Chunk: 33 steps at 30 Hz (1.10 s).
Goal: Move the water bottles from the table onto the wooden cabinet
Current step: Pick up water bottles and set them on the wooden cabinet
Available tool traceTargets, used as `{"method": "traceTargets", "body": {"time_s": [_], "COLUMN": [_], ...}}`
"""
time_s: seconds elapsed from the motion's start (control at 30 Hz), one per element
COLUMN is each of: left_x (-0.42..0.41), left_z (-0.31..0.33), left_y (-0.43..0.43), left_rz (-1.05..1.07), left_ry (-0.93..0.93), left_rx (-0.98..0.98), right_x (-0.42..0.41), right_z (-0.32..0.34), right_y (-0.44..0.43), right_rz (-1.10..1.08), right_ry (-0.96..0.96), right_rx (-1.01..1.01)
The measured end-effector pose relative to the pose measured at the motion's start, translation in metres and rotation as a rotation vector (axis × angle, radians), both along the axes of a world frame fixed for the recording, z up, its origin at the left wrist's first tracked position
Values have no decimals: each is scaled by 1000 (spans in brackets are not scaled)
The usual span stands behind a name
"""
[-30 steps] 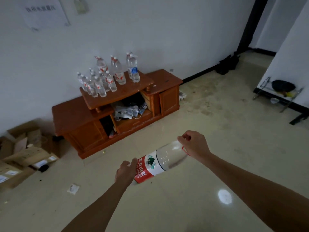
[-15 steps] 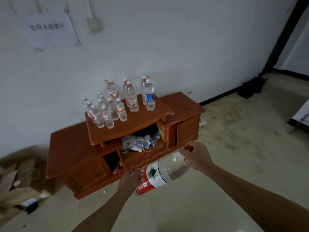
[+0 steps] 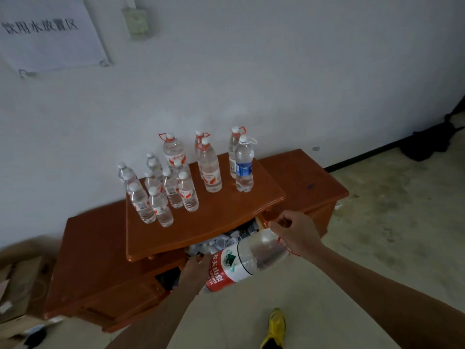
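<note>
A: Where was the bottle [image 3: 241, 263]?
B: Just off the cabinet [image 3: 226, 222] front edge, tilted, neck up-right. Right grip [image 3: 294, 235] pinched the neck; left grip [image 3: 195, 270] held the base, nearer the edge.

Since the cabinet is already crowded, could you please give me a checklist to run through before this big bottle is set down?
1. Grip: the right hand holds the big bottle at its neck end, the left hand holds its base: ok.
2. Bottle upright: it lies tilted in the hands: not ok.
3. Free spot: there is bare wood on the cabinet top in front of the standing bottles: ok.
4. Standing bottles all upright: ok.
5. Its cap closed: hidden by the right hand: cannot tell.
</note>
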<state>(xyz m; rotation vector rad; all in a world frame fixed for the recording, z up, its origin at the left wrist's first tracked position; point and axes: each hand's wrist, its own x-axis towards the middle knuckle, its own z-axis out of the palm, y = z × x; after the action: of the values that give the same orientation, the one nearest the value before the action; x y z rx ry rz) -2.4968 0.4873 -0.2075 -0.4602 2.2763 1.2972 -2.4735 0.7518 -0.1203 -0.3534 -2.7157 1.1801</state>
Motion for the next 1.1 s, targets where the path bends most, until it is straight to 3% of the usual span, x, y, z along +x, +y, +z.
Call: {"method": "traceTargets", "body": {"time_s": [0.27, 0.53, 0.87, 1.1], "left_x": [-162, -269, -393, -443], "left_z": [-3, -42, -141, -178], "left_y": [41, 47, 50, 65], "left_rz": [168, 374, 557, 409], "left_ry": [-37, -157, -431, -417], "left_rx": [-69, 94, 376, 312], "right_x": [-188, -325, -434, -466], "right_z": [5, -11, -56, -88], "right_y": [45, 29, -12, -10], "right_rz": [153, 318, 414, 394], "right_ry": [42, 62, 54, 8], "right_rx": [-8, 122, 316, 429]}}
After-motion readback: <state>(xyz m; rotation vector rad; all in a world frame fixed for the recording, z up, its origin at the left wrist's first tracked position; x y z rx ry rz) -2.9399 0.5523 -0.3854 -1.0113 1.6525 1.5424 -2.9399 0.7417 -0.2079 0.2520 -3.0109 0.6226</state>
